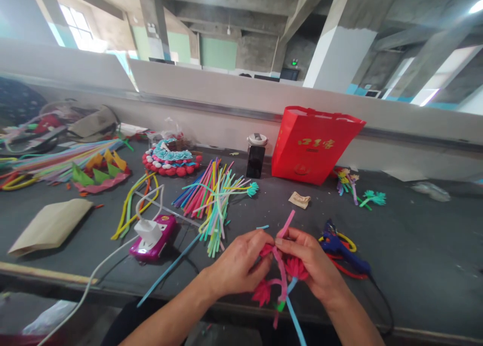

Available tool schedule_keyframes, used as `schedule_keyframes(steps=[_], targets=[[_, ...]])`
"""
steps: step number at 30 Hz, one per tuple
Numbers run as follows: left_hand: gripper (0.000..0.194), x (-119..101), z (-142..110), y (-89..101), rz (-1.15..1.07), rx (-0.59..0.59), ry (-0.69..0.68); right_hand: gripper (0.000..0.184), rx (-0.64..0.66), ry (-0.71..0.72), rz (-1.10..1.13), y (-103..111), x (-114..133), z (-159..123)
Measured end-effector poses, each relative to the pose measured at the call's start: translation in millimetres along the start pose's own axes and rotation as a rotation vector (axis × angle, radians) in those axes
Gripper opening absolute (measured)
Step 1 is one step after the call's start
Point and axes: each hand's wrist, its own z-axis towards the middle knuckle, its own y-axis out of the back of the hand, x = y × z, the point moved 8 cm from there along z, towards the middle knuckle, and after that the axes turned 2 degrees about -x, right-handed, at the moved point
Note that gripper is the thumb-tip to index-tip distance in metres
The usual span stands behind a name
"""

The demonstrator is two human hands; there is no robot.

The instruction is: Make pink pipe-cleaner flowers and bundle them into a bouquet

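Observation:
Both my hands work close together at the table's front edge on a pink pipe-cleaner flower spray (281,275). My left hand (243,260) pinches a dark pink flower head near the middle. My right hand (307,258) grips a pink stem (289,222) between thumb and fingers, its free end pointing up. Two more dark pink flower heads, one of them the lower-left flower head (261,292), hang under my hands. A light blue pipe cleaner (295,321) runs downward from the spray, and a bit of green (281,305) sits at the lower joint. My fingers partly hide the joins.
A blue glue gun (345,250) lies right of my hands. Cut pipe cleaners (217,205) and a magenta power strip (154,240) with a white charger (149,232) lie left. Behind stand a phone (256,161) and red bag (315,147). Finished flowers (373,198) lie right.

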Motion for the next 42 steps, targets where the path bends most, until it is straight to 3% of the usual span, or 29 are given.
schedule_keyframes(steps=[9,15,20,26,28,34,42], targets=[[0.016,-8,0,5.6,-0.075,-0.023,-0.093,0.023,0.093,-0.252,0.157,-1,-32,6],[0.009,2,1,7.7,-0.308,-0.047,0.091,0.02,0.164,-0.274,0.101,-7,-38,2],[0.011,25,-3,4.7,-0.602,-0.166,0.397,0.033,0.176,-0.214,-0.055,-7,-34,0],[0.012,62,-19,-12.5,-1.113,-0.396,0.839,0.039,-0.218,0.084,-0.234,45,-10,22],[0.016,67,-22,-20.8,-1.241,-0.395,0.925,0.04,-0.254,0.182,-0.356,48,-3,24],[0.021,75,-29,-29.5,-1.301,-0.402,1.014,0.041,-0.092,0.222,-0.366,13,-13,16],[0.02,78,-30,-20.5,-1.189,-0.505,0.967,0.042,-0.223,0.241,-0.416,2,-21,8]])
